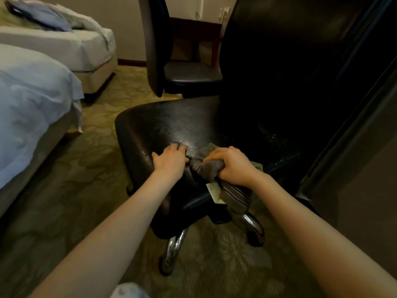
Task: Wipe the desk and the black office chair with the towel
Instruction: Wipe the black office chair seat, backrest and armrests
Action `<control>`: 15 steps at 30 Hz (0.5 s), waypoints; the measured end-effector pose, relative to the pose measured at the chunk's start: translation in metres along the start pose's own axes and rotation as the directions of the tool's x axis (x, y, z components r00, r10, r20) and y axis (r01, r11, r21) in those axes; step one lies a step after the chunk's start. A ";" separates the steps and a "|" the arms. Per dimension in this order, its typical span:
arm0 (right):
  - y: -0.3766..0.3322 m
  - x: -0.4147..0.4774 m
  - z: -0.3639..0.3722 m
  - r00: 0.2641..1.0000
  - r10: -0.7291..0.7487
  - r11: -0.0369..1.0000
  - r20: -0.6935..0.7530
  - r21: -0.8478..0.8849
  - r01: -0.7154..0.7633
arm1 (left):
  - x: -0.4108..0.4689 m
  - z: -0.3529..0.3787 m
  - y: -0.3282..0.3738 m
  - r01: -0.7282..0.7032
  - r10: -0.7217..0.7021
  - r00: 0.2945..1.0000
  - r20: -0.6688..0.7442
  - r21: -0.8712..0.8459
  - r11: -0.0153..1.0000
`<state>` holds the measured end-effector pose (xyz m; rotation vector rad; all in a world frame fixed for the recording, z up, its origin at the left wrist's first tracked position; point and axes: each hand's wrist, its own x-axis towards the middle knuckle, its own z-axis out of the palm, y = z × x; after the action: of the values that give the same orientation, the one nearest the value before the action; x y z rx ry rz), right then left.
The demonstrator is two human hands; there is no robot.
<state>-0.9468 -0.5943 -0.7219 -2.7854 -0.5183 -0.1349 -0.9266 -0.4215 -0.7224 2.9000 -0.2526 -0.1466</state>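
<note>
A black office chair (171, 123) with a shiny leather seat and a tall dark back stands in front of me on chrome legs. My right hand (231, 165) grips a bunched grey towel (206, 166) at the seat's front edge, and part of the towel hangs down over that edge. My left hand (171, 159) rests flat on the seat just left of the towel, fingers spread. Crumbs or specks dot the seat's rear right.
A second black chair (189, 74) stands behind the first, in front of a dark wooden desk (195, 29). Two beds (32, 100) with pale sheets fill the left side. A dark cabinet (354, 136) rises on the right. Patterned carpet covers the floor.
</note>
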 end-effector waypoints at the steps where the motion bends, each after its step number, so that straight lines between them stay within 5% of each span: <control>1: -0.001 -0.009 -0.005 0.999 -0.040 0.999 0.017 0.032 0.040 | -0.002 -0.001 0.002 0.028 -0.028 1.000 0.006 0.006 1.000; 5: -0.004 -0.041 -0.033 0.968 -0.119 0.990 0.221 0.094 0.101 | -0.021 -0.004 0.012 0.092 -0.084 0.995 -0.051 0.177 0.980; 8: -0.001 -0.053 -0.061 0.922 -0.114 0.993 0.369 0.078 0.092 | -0.035 -0.004 0.010 0.042 -0.042 0.999 0.025 0.010 0.999; 12: -0.011 -0.036 -0.061 0.998 -0.016 0.996 -0.066 0.087 0.021 | -0.037 -0.004 0.007 0.048 -0.044 0.998 0.035 -0.127 0.991; 15: -0.035 -0.020 -0.019 0.996 0.070 0.990 -0.048 -0.123 -0.075 | -0.039 -0.001 0.015 0.075 -0.074 0.997 0.008 -0.056 0.996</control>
<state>-0.9788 -0.5755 -0.6971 -2.9114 -0.4101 -0.2191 -0.9674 -0.4290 -0.7150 2.8542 -0.1388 -0.1716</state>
